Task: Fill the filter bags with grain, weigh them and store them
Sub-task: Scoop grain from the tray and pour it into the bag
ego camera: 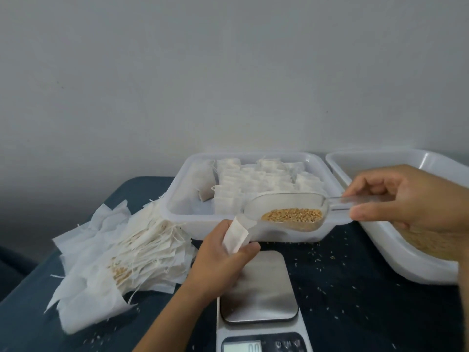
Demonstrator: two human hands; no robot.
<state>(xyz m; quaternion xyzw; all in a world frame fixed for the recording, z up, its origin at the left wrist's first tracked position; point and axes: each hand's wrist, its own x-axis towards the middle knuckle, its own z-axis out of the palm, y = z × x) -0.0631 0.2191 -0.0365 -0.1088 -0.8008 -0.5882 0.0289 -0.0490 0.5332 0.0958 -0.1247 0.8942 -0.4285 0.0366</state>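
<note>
Holding the filter bag (236, 236) pinched in my left hand (223, 252) above the scale (258, 285), mouth toward the scoop (286, 212); my right hand (406, 196) grips its handle, grain (291, 215) ready to pour, so spills fall near

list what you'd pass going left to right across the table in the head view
pile of empty filter bags → left hand holding an open filter bag → scoop of grain → right hand on the scoop handle → grain tray
</note>
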